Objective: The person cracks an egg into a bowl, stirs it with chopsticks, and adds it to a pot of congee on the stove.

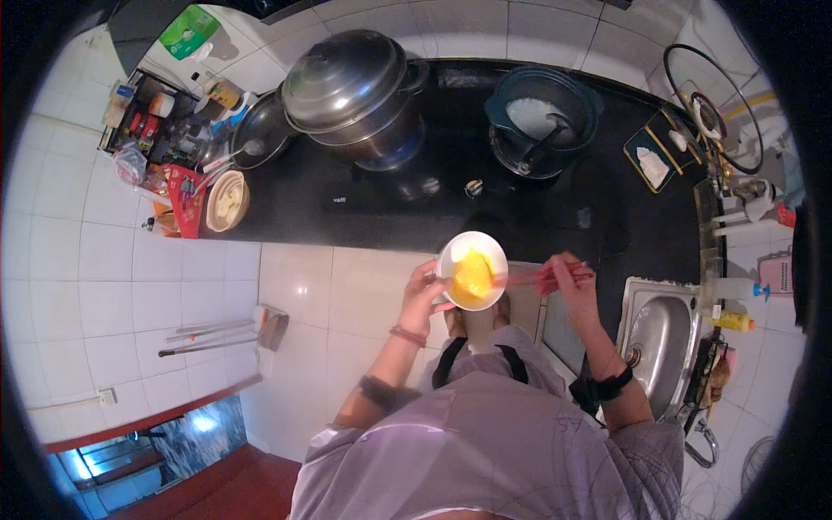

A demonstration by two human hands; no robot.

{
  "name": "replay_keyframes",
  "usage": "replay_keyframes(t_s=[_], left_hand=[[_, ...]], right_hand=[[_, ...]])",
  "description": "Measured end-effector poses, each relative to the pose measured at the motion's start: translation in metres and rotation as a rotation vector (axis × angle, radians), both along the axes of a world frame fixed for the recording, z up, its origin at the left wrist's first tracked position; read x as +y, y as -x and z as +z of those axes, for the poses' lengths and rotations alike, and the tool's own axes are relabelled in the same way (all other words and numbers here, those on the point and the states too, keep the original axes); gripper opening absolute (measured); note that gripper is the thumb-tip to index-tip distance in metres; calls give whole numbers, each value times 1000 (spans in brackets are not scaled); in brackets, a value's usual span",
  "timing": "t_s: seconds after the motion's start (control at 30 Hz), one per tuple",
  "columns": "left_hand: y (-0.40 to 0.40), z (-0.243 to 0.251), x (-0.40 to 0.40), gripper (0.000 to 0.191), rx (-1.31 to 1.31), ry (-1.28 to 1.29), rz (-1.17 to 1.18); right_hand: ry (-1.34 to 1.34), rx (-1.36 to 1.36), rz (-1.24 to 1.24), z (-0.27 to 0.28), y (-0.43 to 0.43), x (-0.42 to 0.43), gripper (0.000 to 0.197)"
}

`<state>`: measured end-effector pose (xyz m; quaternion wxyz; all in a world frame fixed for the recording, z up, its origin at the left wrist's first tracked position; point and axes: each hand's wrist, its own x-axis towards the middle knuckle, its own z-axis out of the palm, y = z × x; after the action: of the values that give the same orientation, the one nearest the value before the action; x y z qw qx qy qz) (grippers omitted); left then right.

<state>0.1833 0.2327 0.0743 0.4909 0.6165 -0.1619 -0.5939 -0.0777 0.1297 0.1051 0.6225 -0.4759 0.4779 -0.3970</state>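
Observation:
My left hand [424, 292] grips a white bowl [445, 263] by its left side, tilted and held in the air just off the front edge of the black counter. Yellow beaten egg [473, 276] lies inside it. In my right hand [567, 276] is a pair of red chopsticks [530, 279], blurred by motion. Their far ends reach over the bowl's right rim into the egg. The exact tips are too blurred to make out.
On the black gas stove [448, 156] stand a lidded steel steamer pot [354, 91] and a dark green pot [585, 107] holding whitish contents and a ladle [546, 140]. A pan [260, 130] and a basket [221, 211] sit left; a steel sink [669, 351] lies right.

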Motion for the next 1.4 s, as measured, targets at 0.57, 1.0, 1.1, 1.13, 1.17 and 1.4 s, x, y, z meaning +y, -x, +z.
replay_keyframes(t_s=[0.57,1.0,1.1,1.13,1.17,1.4], left_hand=[[-7,-5,-5,57,74,-2,-5],[-4,-7,-10,59,162,-5,-26],[-3,-10,-10,61,171,4,-35],[-3,-10,-10,61,175,2,-33],[-3,-10,-10,61,174,3,-33],[-4,-11,-8,62,87,-1,-7]], right_hand=[[-109,-159,-244,-4,-15,-1,30],[-200,-239,-167,-28,-9,-3,31],[-135,-117,-147,-33,-7,-7,31],[-222,-132,-105,-31,-5,-6,31],[-266,-141,-84,-30,-6,-6,31],[-202,-81,70,-12,-3,-5,32]])
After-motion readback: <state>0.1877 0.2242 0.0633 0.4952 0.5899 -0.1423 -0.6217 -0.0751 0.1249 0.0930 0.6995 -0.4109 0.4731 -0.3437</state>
